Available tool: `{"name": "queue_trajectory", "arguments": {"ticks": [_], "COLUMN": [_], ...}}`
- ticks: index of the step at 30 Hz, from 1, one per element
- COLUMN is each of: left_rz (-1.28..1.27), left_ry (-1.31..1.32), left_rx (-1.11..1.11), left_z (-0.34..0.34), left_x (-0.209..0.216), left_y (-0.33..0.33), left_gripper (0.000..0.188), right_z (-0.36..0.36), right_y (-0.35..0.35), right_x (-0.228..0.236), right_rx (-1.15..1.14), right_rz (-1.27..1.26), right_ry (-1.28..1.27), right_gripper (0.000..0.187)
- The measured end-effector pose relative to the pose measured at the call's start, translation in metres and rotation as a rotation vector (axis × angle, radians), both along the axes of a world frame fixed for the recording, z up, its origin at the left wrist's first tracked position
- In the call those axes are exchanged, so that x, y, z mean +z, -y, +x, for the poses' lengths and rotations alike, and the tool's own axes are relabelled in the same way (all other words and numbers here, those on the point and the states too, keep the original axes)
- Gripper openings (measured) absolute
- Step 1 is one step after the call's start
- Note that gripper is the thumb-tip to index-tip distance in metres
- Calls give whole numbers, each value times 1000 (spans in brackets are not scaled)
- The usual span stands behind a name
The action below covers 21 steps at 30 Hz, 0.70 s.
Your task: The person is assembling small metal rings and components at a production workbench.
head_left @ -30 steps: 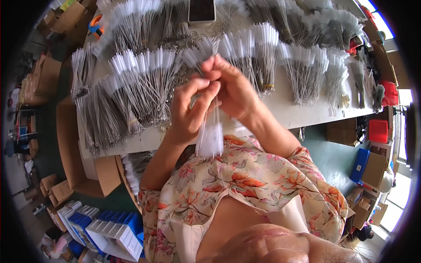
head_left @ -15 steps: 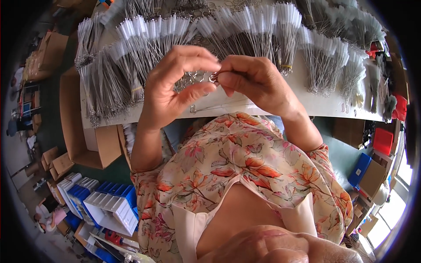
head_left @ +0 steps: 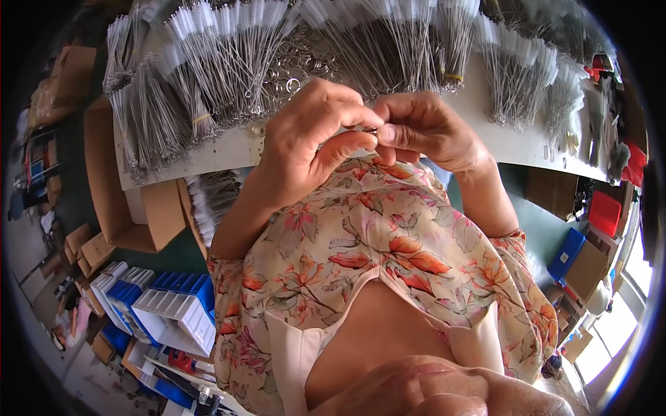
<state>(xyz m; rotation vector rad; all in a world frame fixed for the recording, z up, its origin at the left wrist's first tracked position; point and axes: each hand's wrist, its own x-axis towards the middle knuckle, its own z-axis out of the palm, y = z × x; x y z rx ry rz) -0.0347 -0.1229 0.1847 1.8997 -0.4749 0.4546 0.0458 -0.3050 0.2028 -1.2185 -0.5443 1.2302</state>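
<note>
My left hand [head_left: 305, 135] and my right hand [head_left: 433, 132] meet above the near edge of the table. Between their fingertips is a small metal ring [head_left: 373, 130], mostly hidden by the fingers. The left thumb and index finger close on it from one side, while the right thumb presses against bent fingers on the other. Just beyond the hands lies a pile of loose metal rings [head_left: 312, 64]. Bundles of thin wire brushes with white bristle ends [head_left: 229, 41] fan out behind and on both sides of it.
The white table [head_left: 232, 147] carries more brush bundles [head_left: 520, 83] on the right. An open cardboard box [head_left: 166, 215] stands on the floor at left, with blue and white plastic bins [head_left: 173, 312] nearer to me. Red [head_left: 605, 213] and blue [head_left: 567, 254] containers are at right.
The left hand, spread apart before, has closed its thumb and index finger at the ring. Both hands sit farther right in the picture, and the view has shifted slightly.
</note>
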Motion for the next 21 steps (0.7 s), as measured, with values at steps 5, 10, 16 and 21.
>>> {"name": "queue_trajectory", "arguments": {"ticks": [5, 10, 16, 21], "left_rz": [44, 113, 15, 277], "left_ry": [341, 399, -176, -527], "left_rx": [9, -34, 391, 565], "left_z": [6, 2, -34, -73], "left_x": [-11, -26, -65, -90], "left_y": [5, 12, -34, -46], "left_gripper": [18, 32, 23, 16], "right_z": [-2, -3, 4, 0], "right_y": [4, 18, 103, 137], "right_x": [1, -11, -53, -90], "right_rx": [101, 196, -141, -363], "right_rz": [46, -49, -529, -915], "right_ry": [-39, -72, 883, 699], "right_gripper": [20, 21, 12, 10]}}
